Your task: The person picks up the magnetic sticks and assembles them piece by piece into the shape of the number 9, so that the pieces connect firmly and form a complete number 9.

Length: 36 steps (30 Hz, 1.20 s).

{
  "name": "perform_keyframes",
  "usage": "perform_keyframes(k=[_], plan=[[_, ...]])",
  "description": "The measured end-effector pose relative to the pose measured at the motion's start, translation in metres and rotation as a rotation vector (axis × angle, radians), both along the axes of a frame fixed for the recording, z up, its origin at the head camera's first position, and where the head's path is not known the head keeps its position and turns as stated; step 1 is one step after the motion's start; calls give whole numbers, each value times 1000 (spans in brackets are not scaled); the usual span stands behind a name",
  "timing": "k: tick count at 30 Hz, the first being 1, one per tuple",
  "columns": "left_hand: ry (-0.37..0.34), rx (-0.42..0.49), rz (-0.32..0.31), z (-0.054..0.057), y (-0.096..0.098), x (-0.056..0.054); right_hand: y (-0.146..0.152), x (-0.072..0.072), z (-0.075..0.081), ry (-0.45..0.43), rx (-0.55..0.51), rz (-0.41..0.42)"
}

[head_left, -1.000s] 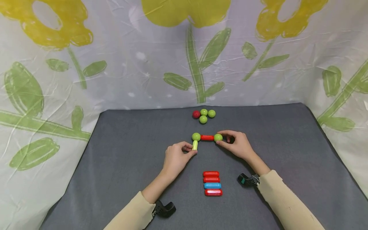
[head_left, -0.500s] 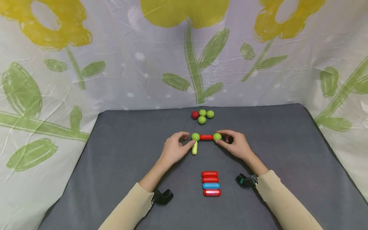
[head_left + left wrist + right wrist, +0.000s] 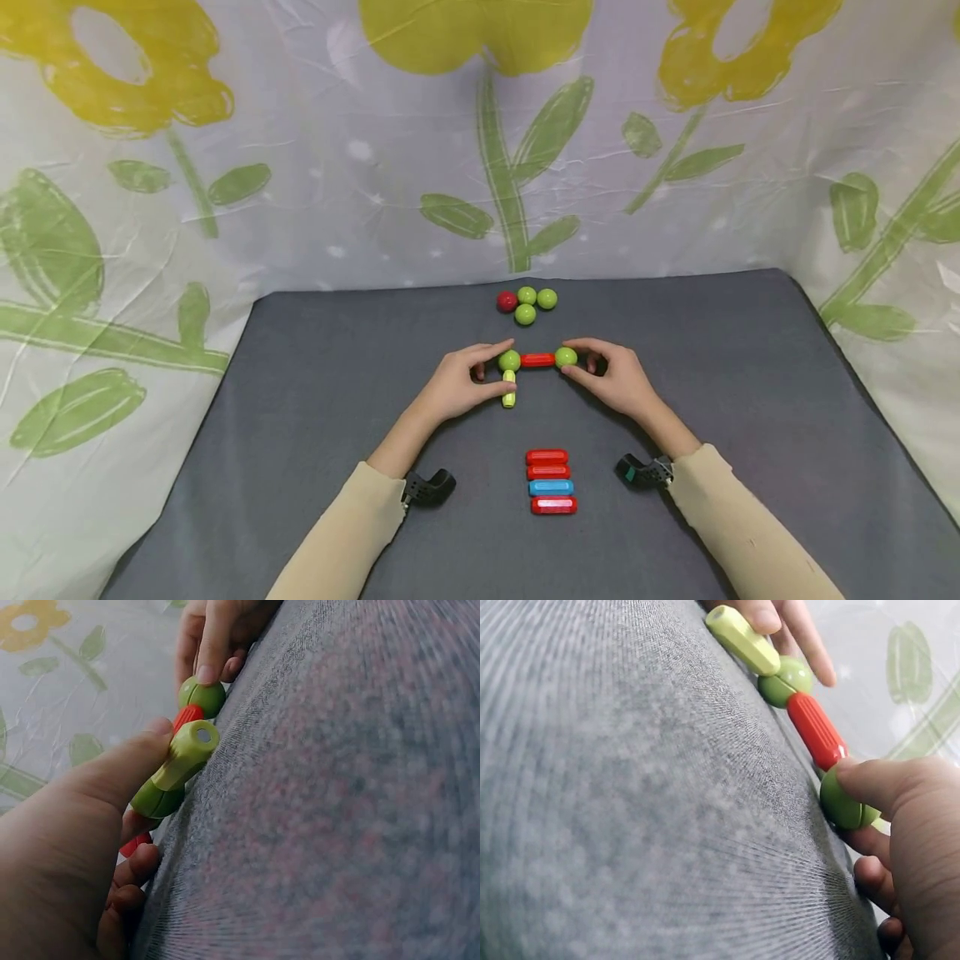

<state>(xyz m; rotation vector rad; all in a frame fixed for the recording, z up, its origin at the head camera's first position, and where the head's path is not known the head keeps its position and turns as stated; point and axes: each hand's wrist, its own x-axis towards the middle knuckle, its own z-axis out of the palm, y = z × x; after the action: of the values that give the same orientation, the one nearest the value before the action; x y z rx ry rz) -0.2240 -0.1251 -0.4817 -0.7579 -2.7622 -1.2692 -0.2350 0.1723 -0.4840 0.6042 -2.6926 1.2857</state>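
Right hand [image 3: 621, 379] pinches the end green ball [image 3: 566, 357], left hand [image 3: 453, 386] has thumb on the yellow rod [image 3: 509, 401], can't tell if gripping. Lopsided push could unseat it.

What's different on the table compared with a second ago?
The left hand let go of the yellow-green rod's near end and moved forward; its fingers now span the left green ball and part of the rod. The right hand still holds the right green ball; the loose balls and loose rods stayed put.
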Motion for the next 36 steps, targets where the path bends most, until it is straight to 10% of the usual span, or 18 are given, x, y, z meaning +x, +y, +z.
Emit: perform_keyframes(k=[9,19,36], plan=[[-10,8,6,-2,-2,3,-21,-6,13,-15,-101,-145],[-1,-4,-3,-4,-3,2,-64,-45,20,-107,4,-196],[-1,-3,3,2,0,3,-87,-60,29,-101,47,-300]])
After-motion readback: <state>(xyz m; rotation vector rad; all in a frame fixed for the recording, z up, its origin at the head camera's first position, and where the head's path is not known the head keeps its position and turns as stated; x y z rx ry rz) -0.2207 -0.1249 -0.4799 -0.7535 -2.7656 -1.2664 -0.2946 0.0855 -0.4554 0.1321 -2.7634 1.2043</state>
